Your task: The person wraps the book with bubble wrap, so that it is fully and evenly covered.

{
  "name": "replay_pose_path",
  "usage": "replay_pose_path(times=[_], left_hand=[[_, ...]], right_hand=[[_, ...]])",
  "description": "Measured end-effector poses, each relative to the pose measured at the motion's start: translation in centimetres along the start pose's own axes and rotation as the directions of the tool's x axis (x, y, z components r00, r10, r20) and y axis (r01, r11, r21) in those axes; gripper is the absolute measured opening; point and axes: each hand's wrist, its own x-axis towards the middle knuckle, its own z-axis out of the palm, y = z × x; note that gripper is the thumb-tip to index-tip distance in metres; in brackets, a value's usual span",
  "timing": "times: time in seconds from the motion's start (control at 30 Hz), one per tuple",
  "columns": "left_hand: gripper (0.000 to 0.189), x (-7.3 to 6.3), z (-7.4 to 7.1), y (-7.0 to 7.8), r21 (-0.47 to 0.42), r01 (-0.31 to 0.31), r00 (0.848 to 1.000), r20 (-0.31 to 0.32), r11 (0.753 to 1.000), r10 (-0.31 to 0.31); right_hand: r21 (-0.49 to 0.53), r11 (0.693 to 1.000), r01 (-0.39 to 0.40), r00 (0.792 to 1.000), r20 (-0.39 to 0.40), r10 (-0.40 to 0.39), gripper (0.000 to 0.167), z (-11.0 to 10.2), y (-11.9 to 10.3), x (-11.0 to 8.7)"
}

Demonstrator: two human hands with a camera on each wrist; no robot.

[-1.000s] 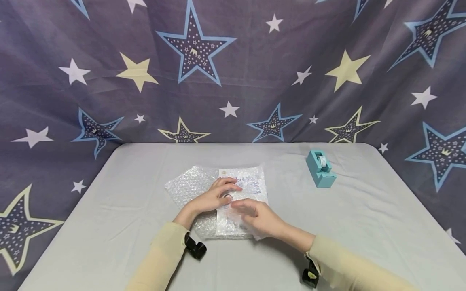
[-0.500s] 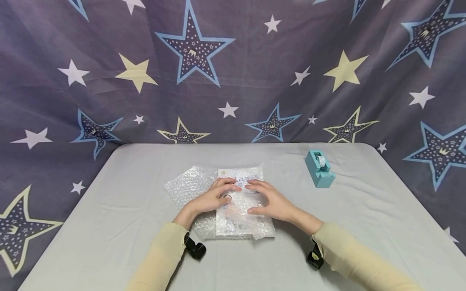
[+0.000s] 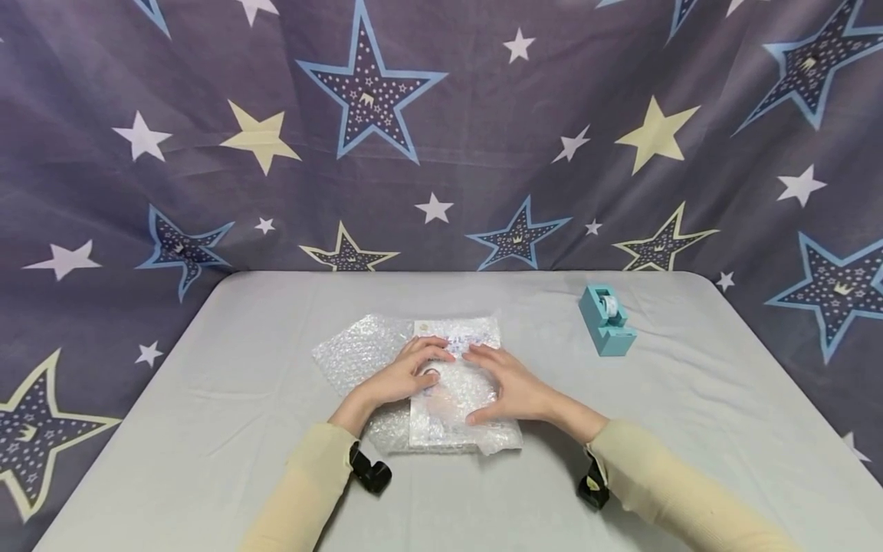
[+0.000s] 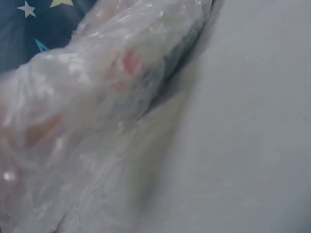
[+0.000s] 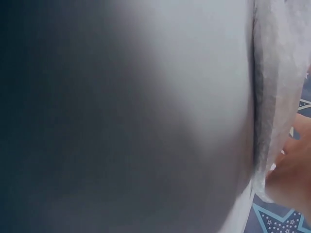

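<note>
Purple cloth (image 3: 469, 138): one backdrop, printed with stars.
Grey desk (image 3: 207, 460): one, covering lightly creased.
Bubble wrap (image 3: 359, 349): clear, bumpy plastic near the desk's middle, spread leftward; the right wrist view shows it edge-on.
White rectangle (image 3: 428, 429): one, flat, under the wrap.
Right hand (image 3: 513, 387): thumb and fingers wide, at the wrap's right side.
Left hand (image 3: 400, 373): relaxed on the wrap, thumb parted.
Teal dispenser (image 3: 607, 322): one, angular, far right; head view alone.
</note>
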Motion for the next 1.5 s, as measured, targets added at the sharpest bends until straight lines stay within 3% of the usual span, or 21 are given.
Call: replay_pose_path(times=[0.17, 0.27, 0.4, 0.5, 0.57, 0.67, 0.73, 0.9, 1.07, 1.2, 1.27, 1.37, 1.5], left_hand=[[0.031, 0.0, 0.0, 0.0, -0.018, -0.013, 1.000, -0.015, 1.000, 0.012], [0.033, -0.1, 0.0, -0.1, -0.087, -0.017, 0.999, -0.044, 0.996, 0.013], [0.037, -0.2, -0.4, 0.8, -0.236, 0.027, 0.992, -0.113, 0.971, -0.055], [0.035, -0.6, -1.2, 2.4, -0.320, 0.063, 0.975, -0.181, 0.945, -0.127], [0.033, -1.1, -1.9, 3.3, -0.323, 0.070, 0.959, -0.240, 0.944, -0.153], [0.030, -1.7, -2.9, 3.7, -0.282, 0.080, 0.926, -0.334, 0.956, -0.176], [0.029, -1.9, -3.5, 2.8, -0.223, 0.101, 0.901, -0.393, 0.969, -0.185], [0.029, -2.5, -5.2, 0.1, -0.161, 0.193, 0.824, -0.508, 0.968, -0.249], [0.030, -3.5, -6.8, -0.7, -0.131, 0.289, 0.751, -0.583, 0.948, -0.310], [0.035, -4.4, -7.6, -1.3, -0.118, 0.412, 0.702, -0.591, 0.904, -0.397], [0.040, -4.7, -7.9, -1.6, -0.122, 0.467, 0.685, -0.576, 0.876, -0.445], [0.045, -5.2, -8.1, -1.7, -0.144, 0.522, 0.673, -0.537, 0.841, -0.509], [0.048, -5.8, -8.2, -1.9, -0.168, 0.538, 0.669, -0.512, 0.826, -0.539]], right_hand=[[-0.063, 0.998, 0.024, 0.999, 0.032, -0.023, 0.102, 0.1, 0.0, 0.1], [-0.068, 0.997, 0.033, 0.999, 0.024, -0.032, 0.103, 0.3, -0.1, 0.1], [-0.032, 0.999, 0.039, 0.999, -0.007, -0.040, 0.104, 0.6, -0.1, 0.0], [-0.017, 0.999, 0.050, 0.998, -0.028, -0.050, 0.104, 0.9, 0.1, 0.0], [-0.014, 0.999, 0.053, 0.998, -0.031, -0.053, 0.104, 1.0, 0.2, 0.0], [-0.009, 0.999, 0.049, 0.999, -0.023, -0.049, 0.103, 1.1, 0.2, 0.1], [-0.008, 0.999, 0.037, 0.999, -0.011, -0.037, 0.103, 1.1, 0.2, 0.0], [-0.029, 0.999, 0.019, 1.000, 0.007, -0.019, 0.103, 0.9, 0.0, 0.0], [-0.036, 0.999, 0.007, 1.000, 0.015, -0.006, 0.103, 0.6, -0.2, 0.1], [-0.048, 0.999, 0.001, 1.000, 0.030, 0.001, 0.103, 0.6, -0.2, 0.1], [-0.061, 0.998, -0.003, 0.999, 0.042, 0.006, 0.103, 0.5, -0.3, 0.2], [-0.078, 0.997, -0.006, 0.998, 0.059, 0.011, 0.103, 0.2, -0.5, 0.2], [-0.085, 0.996, -0.013, 0.997, 0.076, 0.020, 0.103, -0.1, -0.9, 0.3]])
